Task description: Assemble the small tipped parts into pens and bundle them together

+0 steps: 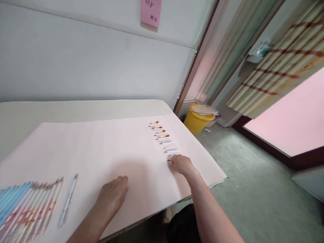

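My right hand is low over the right side of the table, its fingers pinched on a slim dark-tipped piece that they mostly cover. This piece lies at the near end of a column of small things. Farther up the column are slim white pieces with dark pointed tips and several small brown-topped figures. Resting on the white sheet, my left hand is curled closed; nothing shows in it, though its fingertips are hidden. A single light-blue pen lies to its left.
A row of blue and patterned pens fills the lower left corner. White paper covers much of the table. Beyond the right edge a yellow bin stands on the floor. A pink note hangs on the wall.
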A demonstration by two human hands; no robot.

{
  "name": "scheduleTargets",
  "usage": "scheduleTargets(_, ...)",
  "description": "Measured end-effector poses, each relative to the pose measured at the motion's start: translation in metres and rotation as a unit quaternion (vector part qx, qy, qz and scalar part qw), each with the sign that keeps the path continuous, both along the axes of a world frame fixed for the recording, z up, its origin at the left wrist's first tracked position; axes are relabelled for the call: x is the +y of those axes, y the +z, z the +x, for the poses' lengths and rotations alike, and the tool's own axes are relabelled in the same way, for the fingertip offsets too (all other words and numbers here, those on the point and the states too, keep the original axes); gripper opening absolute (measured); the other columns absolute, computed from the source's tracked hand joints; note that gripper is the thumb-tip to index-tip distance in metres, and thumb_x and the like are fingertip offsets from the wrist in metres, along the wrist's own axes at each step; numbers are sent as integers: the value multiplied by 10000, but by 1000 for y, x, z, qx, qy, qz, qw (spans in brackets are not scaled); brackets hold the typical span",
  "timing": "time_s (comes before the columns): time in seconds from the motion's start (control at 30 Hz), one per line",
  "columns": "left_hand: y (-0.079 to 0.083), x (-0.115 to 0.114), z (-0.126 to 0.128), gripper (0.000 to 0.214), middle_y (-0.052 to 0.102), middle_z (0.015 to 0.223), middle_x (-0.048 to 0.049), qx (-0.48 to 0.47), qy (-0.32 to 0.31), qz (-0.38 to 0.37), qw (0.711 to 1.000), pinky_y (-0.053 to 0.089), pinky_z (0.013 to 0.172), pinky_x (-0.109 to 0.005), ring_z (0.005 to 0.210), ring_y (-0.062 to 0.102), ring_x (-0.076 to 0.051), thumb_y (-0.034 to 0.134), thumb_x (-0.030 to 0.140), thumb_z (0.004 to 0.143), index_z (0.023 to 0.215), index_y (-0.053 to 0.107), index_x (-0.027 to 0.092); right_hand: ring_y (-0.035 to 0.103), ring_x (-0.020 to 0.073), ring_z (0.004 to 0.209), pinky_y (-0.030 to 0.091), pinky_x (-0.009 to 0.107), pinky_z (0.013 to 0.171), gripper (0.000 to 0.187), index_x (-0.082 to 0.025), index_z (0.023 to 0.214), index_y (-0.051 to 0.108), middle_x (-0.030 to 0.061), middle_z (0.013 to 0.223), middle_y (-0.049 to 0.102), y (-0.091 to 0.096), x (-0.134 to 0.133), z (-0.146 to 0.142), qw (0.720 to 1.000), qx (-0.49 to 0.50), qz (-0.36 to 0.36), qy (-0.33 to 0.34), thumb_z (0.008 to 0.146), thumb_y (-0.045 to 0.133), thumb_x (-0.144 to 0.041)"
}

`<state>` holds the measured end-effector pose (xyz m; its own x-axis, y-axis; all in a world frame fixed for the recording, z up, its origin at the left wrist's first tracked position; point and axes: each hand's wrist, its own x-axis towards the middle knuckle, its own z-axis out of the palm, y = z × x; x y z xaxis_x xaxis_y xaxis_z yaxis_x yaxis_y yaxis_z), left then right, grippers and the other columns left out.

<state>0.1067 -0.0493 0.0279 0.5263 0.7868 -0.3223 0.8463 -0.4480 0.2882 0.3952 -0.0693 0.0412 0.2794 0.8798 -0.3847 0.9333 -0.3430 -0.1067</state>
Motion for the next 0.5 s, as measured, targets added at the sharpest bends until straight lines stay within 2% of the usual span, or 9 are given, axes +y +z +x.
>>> scheduleTargets(0.07, 0, 0, 4, 120, 587, 820, -67, -60, 34, -25, 997, 340, 639, -312, 733, 555, -210, 416, 251, 820, 771, 508, 194, 616, 230, 771, 398, 281, 604, 125, -150, 756, 614, 110, 832, 667, 6, 0, -5, 999, 43, 11, 15, 718, 495, -142)
scheduleTargets(0.13, -1, -2, 12, 94, 590, 782, -50, -156, 79, -82, 981, 360, 663, -307, 723, 555, -194, 460, 257, 799, 748, 513, 198, 605, 158, 692, 392, 227, 556, 103, -173, 766, 590, 52, 812, 667, 12, 1, -14, 994, 98, 17, 42, 734, 492, -172)
scheduleTargets(0.2, 0, -7, 22, 85, 604, 784, -52, -283, 135, -187, 931, 397, 702, -305, 755, 572, -186, 491, 266, 792, 798, 535, 194, 573, 96, 600, 385, 185, 513, 101, -181, 787, 568, 10, 772, 662, 15, 4, -26, 982, 174, 23, 69, 762, 470, -190)
scheduleTargets(0.23, 0, -9, 27, 113, 612, 806, -59, -348, 173, -259, 884, 419, 708, -302, 766, 584, -182, 510, 278, 789, 846, 544, 187, 550, 77, 556, 383, 174, 498, 102, -178, 788, 559, 0, 743, 654, 16, 6, -34, 971, 225, 30, 75, 774, 459, -197)
scheduleTargets(0.3, 1, -13, 37, 213, 629, 881, -81, -457, 267, -377, 760, 455, 735, -304, 815, 606, -180, 539, 318, 793, 949, 550, 174, 506, 64, 495, 376, 170, 469, 90, -167, 778, 550, -9, 676, 627, 12, 8, -52, 940, 331, 45, 73, 773, 470, -208)
scheduleTargets(0.37, 2, -15, 45, 251, 637, 898, -101, -533, 341, -440, 638, 478, 740, -304, 814, 617, -174, 572, 334, 785, 958, 562, 152, 490, 69, 475, 359, 176, 449, 83, -162, 772, 560, -13, 637, 603, 6, 9, -74, 919, 386, 58, 61, 753, 512, -228)
scheduleTargets(0.4, 2, -15, 48, 235, 639, 875, -100, -557, 368, -451, 593, 488, 731, -298, 784, 620, -164, 587, 319, 781, 933, 573, 141, 496, 74, 484, 354, 180, 452, 93, -163, 775, 573, -13, 635, 602, 3, 9, -85, 920, 382, 67, 60, 749, 527, -240)
scheduleTargets(0.43, 1, -14, 51, 200, 638, 837, -91, -573, 389, -453, 561, 496, 712, -289, 739, 619, -150, 601, 289, 774, 896, 582, 131, 506, 82, 501, 351, 184, 464, 96, -165, 773, 589, -10, 638, 607, 1, 8, -95, 927, 362, 80, 60, 743, 540, -243)
scheduleTargets(0.5, -2, -12, 53, 113, 632, 776, -69, -595, 416, -442, 527, 512, 680, -272, 668, 610, -126, 618, 208, 761, 828, 591, 121, 537, 98, 579, 355, 188, 515, 90, -170, 772, 618, -3, 660, 623, 0, 7, -109, 940, 313, 122, 65, 727, 544, -194)
